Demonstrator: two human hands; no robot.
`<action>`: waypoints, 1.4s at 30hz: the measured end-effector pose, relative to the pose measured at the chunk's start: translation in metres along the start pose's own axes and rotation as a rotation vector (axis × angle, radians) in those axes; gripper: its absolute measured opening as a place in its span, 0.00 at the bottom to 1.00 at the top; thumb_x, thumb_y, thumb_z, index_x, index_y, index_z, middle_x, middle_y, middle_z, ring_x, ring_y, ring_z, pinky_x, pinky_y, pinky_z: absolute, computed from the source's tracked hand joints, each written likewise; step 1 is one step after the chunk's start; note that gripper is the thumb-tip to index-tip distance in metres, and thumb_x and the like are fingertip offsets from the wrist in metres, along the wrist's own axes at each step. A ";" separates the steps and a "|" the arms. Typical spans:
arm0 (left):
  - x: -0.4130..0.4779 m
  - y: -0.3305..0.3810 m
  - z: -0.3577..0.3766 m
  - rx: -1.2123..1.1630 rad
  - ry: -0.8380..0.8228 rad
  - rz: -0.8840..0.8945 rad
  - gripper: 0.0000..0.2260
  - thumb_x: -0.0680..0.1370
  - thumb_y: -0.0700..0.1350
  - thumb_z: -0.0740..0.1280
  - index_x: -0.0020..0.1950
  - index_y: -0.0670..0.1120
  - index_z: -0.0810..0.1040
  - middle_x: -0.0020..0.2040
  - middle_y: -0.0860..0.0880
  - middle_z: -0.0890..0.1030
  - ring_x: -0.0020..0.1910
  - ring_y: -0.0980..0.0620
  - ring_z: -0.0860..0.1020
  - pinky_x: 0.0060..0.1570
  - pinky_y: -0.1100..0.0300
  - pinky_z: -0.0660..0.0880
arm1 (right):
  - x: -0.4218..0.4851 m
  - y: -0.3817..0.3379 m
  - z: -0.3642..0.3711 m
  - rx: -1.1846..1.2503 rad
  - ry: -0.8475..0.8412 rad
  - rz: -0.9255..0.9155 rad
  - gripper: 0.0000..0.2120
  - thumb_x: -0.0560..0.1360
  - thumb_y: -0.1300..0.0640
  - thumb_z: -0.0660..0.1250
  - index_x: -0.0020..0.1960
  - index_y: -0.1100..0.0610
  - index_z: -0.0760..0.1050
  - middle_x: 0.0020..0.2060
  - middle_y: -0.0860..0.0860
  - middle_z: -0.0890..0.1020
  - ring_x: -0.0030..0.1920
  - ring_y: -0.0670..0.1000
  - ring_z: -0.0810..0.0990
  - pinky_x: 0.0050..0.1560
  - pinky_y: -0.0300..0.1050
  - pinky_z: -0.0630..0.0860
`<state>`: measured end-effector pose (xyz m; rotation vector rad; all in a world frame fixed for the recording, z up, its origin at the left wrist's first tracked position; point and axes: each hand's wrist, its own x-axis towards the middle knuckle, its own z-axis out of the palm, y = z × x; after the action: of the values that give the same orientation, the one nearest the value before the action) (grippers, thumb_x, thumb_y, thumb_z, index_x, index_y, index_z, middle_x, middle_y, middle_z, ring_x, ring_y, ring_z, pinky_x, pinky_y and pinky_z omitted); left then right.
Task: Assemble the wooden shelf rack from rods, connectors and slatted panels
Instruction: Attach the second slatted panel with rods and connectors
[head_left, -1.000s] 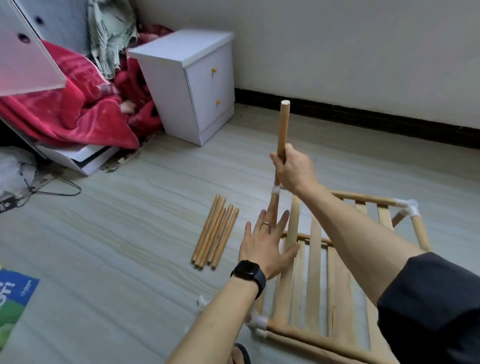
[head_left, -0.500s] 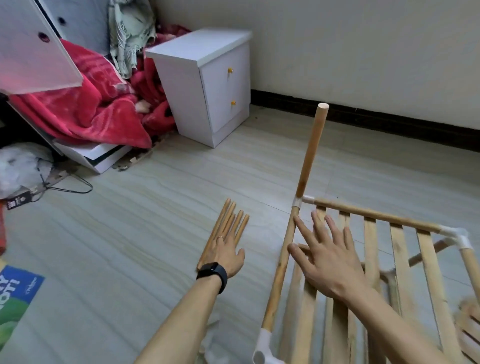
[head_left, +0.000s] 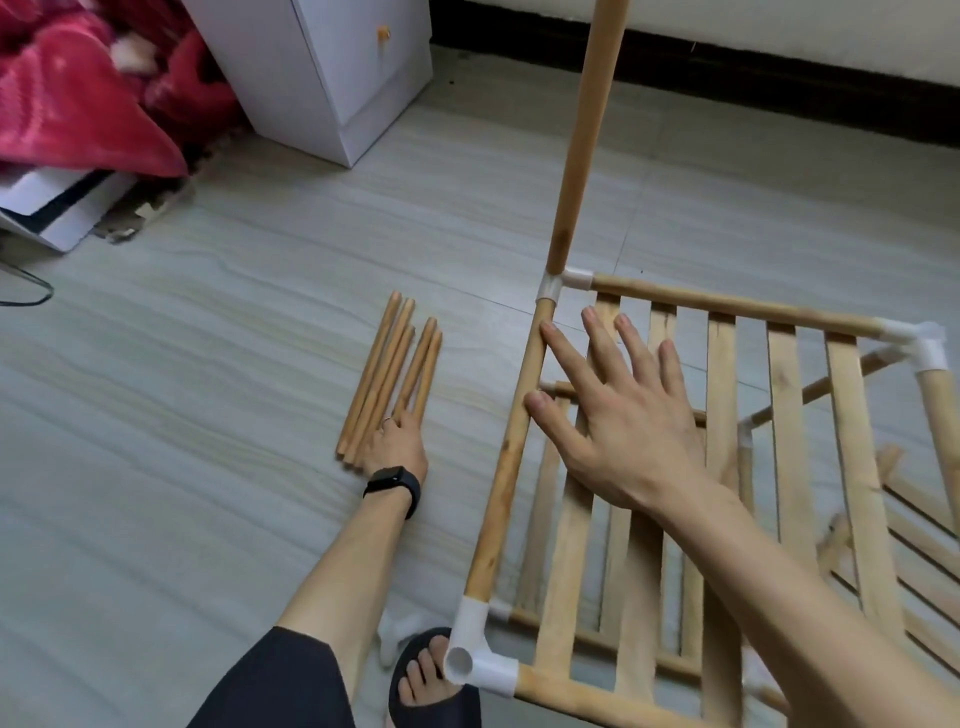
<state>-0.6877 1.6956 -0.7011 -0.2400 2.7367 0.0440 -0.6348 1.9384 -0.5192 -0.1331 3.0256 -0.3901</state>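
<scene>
The partly built rack lies on the floor. Its slatted panel (head_left: 784, 415) is framed by rods joined with white connectors (head_left: 558, 285). One upright rod (head_left: 582, 130) stands in the far left corner connector. My right hand (head_left: 618, 421) is spread flat over the panel's left part, with its fingertips at the left side rod (head_left: 506, 467). Several loose rods (head_left: 387, 364) lie in a bundle on the floor to the left. My left hand (head_left: 397, 447) rests on their near ends, the fingers lying over the rods. The near left connector (head_left: 470, 657) has an open socket facing up.
A white cabinet (head_left: 332, 78) stands at the back, with a red blanket (head_left: 67, 93) and white boards to its left. My foot in a black slipper (head_left: 431, 680) is beside the rack's near corner. More slats and rods lie at the right edge.
My right hand let go of the upright rod and came down flat over the slats. My left hand moved left from the frame onto the loose rods. The view has tilted down and closer.
</scene>
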 end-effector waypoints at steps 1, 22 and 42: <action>0.000 0.001 0.000 -0.040 -0.027 -0.017 0.15 0.82 0.40 0.59 0.69 0.40 0.67 0.63 0.39 0.76 0.59 0.40 0.77 0.50 0.50 0.76 | 0.000 0.001 0.000 -0.001 0.000 -0.002 0.32 0.76 0.25 0.35 0.78 0.31 0.34 0.82 0.46 0.40 0.81 0.52 0.35 0.79 0.62 0.35; -0.179 -0.047 -0.243 -1.265 -0.593 0.447 0.16 0.67 0.48 0.79 0.53 0.56 0.86 0.49 0.49 0.86 0.45 0.50 0.83 0.49 0.56 0.78 | -0.036 -0.030 -0.086 0.944 0.136 0.106 0.42 0.69 0.23 0.65 0.71 0.52 0.72 0.47 0.47 0.83 0.42 0.46 0.84 0.47 0.46 0.81; -0.179 0.222 -0.161 0.102 0.102 0.824 0.36 0.78 0.71 0.48 0.81 0.58 0.41 0.82 0.51 0.38 0.80 0.44 0.37 0.75 0.39 0.38 | -0.162 0.173 -0.134 0.958 0.857 0.590 0.18 0.82 0.39 0.60 0.49 0.53 0.76 0.35 0.43 0.83 0.29 0.47 0.82 0.33 0.42 0.77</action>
<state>-0.6249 1.9327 -0.4841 0.9349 2.7259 0.1170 -0.5002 2.1538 -0.4223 1.2015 2.8593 -2.1191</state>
